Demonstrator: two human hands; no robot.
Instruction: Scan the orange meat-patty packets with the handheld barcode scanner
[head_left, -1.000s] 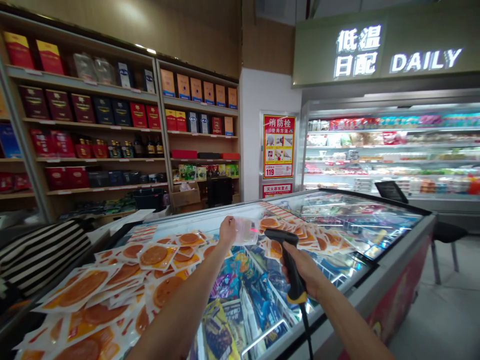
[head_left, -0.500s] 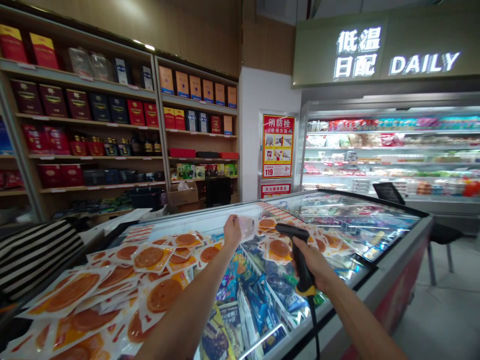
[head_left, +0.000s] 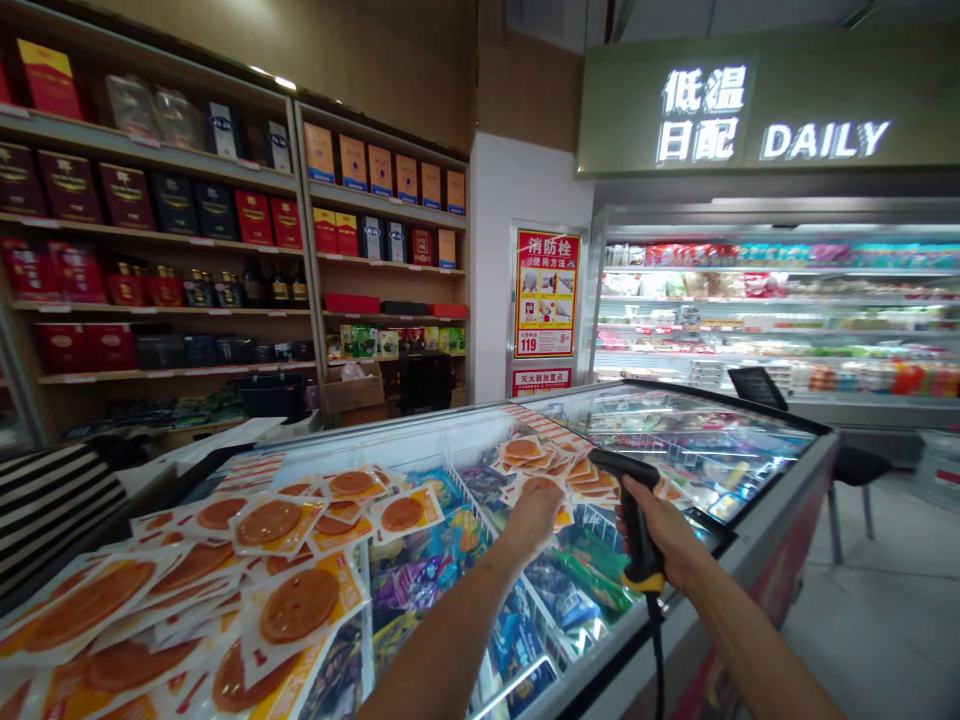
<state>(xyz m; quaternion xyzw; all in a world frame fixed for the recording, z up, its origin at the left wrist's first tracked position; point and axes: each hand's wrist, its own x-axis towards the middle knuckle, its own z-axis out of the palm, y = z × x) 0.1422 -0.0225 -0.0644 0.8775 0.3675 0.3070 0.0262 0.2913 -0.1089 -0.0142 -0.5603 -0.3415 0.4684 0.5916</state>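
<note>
My right hand (head_left: 666, 530) is wrapped around the grip of a black and yellow handheld barcode scanner (head_left: 640, 530), whose head points left over the freezer and whose cable hangs down. My left hand (head_left: 534, 520) is closed, its fingers curled at a clear packet with a round orange-brown patty (head_left: 541, 486) at the near edge of the smaller packet pile (head_left: 523, 449). The fingertips are partly hidden behind the hand. To the left, a larger heap of similar patty packets (head_left: 300, 605) spreads over the glass freezer top, with one packet (head_left: 403, 514) at its right edge.
Under the glass of the chest freezer (head_left: 817, 440) lie colourful frozen packages (head_left: 424, 590). Shelves (head_left: 180, 240) with boxes and bottles stand behind on the left. A black chair (head_left: 862, 462) is at the right, before a refrigerated display (head_left: 772, 320). Striped cloth (head_left: 56, 510) lies at far left.
My left hand has moved right and down with the packet, from above the glass to the smaller pile. The scanner has shifted slightly right. The view has turned a little.
</note>
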